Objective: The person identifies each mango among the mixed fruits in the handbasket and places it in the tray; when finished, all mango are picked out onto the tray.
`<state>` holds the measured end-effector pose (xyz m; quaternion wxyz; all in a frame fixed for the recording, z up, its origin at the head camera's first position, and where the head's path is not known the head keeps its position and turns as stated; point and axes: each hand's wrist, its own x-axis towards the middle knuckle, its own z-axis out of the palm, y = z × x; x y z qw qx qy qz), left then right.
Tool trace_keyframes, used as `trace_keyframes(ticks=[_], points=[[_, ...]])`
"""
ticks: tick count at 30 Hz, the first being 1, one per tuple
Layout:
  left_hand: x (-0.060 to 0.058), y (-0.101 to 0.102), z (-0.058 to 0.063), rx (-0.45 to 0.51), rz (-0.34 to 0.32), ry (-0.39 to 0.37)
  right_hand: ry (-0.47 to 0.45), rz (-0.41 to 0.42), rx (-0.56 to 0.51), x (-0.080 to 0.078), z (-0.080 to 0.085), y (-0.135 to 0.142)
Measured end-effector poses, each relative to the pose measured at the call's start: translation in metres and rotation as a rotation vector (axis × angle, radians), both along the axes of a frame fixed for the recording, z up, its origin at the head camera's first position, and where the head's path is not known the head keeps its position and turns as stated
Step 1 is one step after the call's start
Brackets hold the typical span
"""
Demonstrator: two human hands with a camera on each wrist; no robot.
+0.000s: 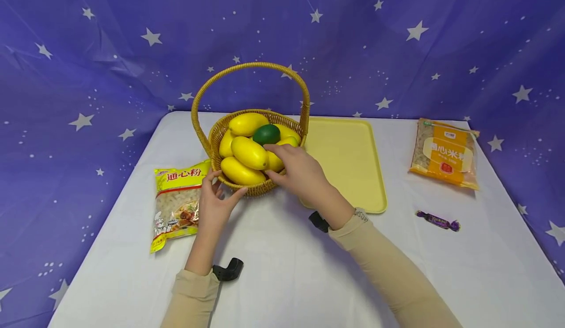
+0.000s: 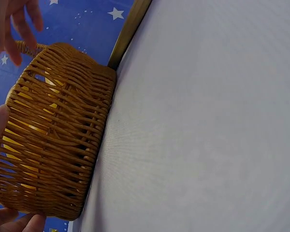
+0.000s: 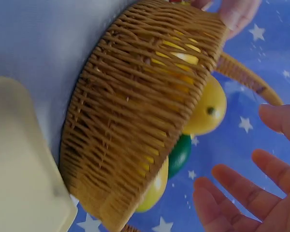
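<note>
A wicker basket [image 1: 261,189] with a tall arched handle stands at the table's middle left, heaped with several yellow mangoes [image 1: 249,153] and one dark green fruit [image 1: 267,134]. My left hand [image 1: 213,209] holds the basket's near left side, thumb at the front and fingers round the side; the left wrist view shows the thumb on the rim [image 2: 8,104]. Over the near right rim reaches my right hand [image 1: 304,173], above the mangoes. Its fingers are spread with nothing held in the right wrist view, where the palm [image 3: 275,217] stands apart from the fruit.
A pale yellow tray [image 1: 348,166] lies right of the basket. Left of it is a yellow macaroni bag [image 1: 176,205], partly behind my left hand. Farther right lie an orange food packet [image 1: 445,154] and a purple wrapped candy [image 1: 438,220]. A starry blue cloth [image 1: 344,48] hangs behind.
</note>
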<state>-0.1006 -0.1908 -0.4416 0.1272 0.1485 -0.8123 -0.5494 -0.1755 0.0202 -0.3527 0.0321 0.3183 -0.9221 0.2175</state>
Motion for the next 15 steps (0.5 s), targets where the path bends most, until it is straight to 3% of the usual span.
trace_keyframes(ticks=[6, 15], points=[[0.001, 0.000, 0.000, 0.002, -0.003, 0.003, 0.062, 0.009, 0.141, -0.006, -0.003, -0.025], [0.001, 0.001, 0.000, -0.009, -0.003, 0.001, 0.027, -0.024, 0.175, -0.018, -0.010, -0.045]])
